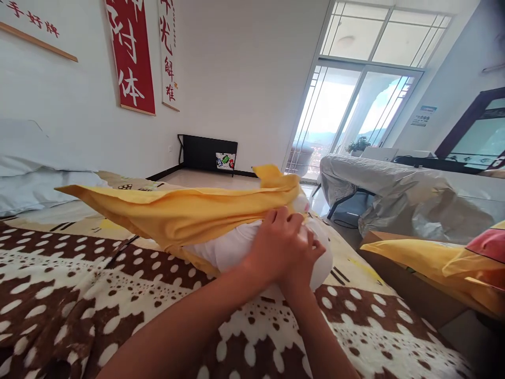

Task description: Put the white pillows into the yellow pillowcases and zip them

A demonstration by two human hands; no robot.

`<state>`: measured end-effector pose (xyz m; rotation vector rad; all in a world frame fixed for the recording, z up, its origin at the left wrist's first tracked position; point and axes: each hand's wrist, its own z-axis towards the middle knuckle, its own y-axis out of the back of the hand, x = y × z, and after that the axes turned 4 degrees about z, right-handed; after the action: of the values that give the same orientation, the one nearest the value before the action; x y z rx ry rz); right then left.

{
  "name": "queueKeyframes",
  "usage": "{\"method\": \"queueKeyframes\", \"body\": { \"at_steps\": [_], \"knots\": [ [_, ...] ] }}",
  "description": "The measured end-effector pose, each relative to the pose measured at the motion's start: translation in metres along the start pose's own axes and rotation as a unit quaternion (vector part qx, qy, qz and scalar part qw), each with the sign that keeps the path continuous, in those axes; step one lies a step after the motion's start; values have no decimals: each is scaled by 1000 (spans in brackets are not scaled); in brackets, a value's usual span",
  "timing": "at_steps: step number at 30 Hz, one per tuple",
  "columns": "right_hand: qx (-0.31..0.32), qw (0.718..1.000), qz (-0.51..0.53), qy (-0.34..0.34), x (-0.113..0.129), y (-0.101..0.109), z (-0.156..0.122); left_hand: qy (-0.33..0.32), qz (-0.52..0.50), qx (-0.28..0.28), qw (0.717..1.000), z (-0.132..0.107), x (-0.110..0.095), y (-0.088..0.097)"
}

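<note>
A white, soft pillow [232,243] lies on the bed in front of me, partly covered by a yellow pillowcase [185,208]. The case spreads out to the left in a long pointed corner, and another corner sticks up at the far side. My left hand [276,237] is closed on the pillow near the edge of the yellow cloth. Right beside it and partly behind it, my right hand [303,252] is also closed, its fingers curled into the white pillow. The hands touch and overlap, so the fingertips are partly hidden.
A brown and cream dotted blanket [158,295] covers the bed. At the right stands a cardboard box [418,273] with yellow and red cloth [418,255] on it. Beyond are a plastic-covered table [355,171], a black folded table [201,152] by the wall, and glass doors [347,110].
</note>
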<state>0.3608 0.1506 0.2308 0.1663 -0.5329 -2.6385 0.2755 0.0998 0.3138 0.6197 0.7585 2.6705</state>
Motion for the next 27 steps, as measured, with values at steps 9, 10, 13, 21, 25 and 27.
{"method": "queueKeyframes", "body": {
  "at_steps": [9,10,13,21,25,27],
  "knots": [
    [-10,996,57,-69,4,26,-1,-11,20,15,1000,-30,37,17],
    [-9,995,57,-75,4,27,-1,-4,12,11,1000,-39,46,22],
    [-27,993,73,-87,5,22,-2,44,-37,5,998,-65,69,28],
    [-128,978,161,39,28,27,-19,139,-41,91,985,-57,65,20],
    [-38,987,143,64,36,34,-20,150,-20,108,983,-46,62,11],
    [-3,990,123,70,36,30,-18,128,-4,97,987,-47,57,4]
  ]
}}
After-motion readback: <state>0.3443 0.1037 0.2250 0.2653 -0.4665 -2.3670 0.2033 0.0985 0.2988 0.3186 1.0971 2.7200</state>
